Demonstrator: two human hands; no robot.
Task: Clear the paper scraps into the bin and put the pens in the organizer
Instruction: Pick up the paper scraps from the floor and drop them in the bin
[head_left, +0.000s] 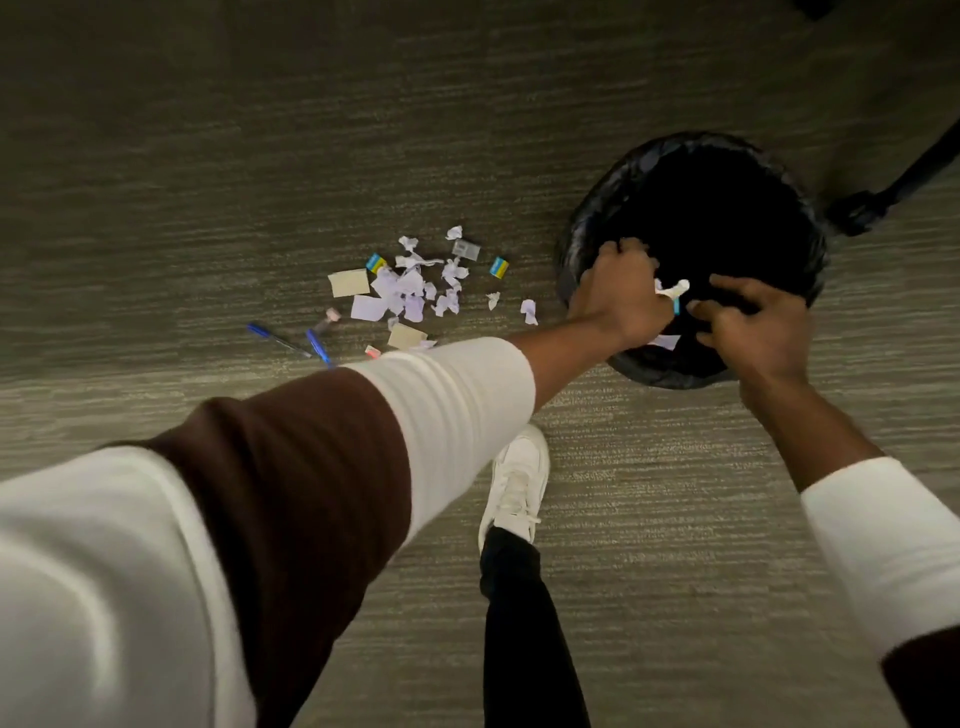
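A round bin (587, 244) lined with a black bag stands on the carpet at the right. Both hands hover over its near rim. My left hand (621, 291) is closed around white paper scraps (672, 291) with a small blue piece sticking out. My right hand (756, 327) is beside it, fingers curled and pinching at the same scraps. A pile of white paper scraps (415, 286) lies on the floor left of the bin. Two blue pens (278, 339) (318, 347) lie at the pile's left edge. No organizer is in view.
Beige note cards (349, 283), small yellow-blue items (500, 266) (376, 263) and a grey tag (466, 249) lie among the scraps. A black chair-base leg with a caster (862, 208) stands right of the bin. My white shoe (517, 480) is below the arms.
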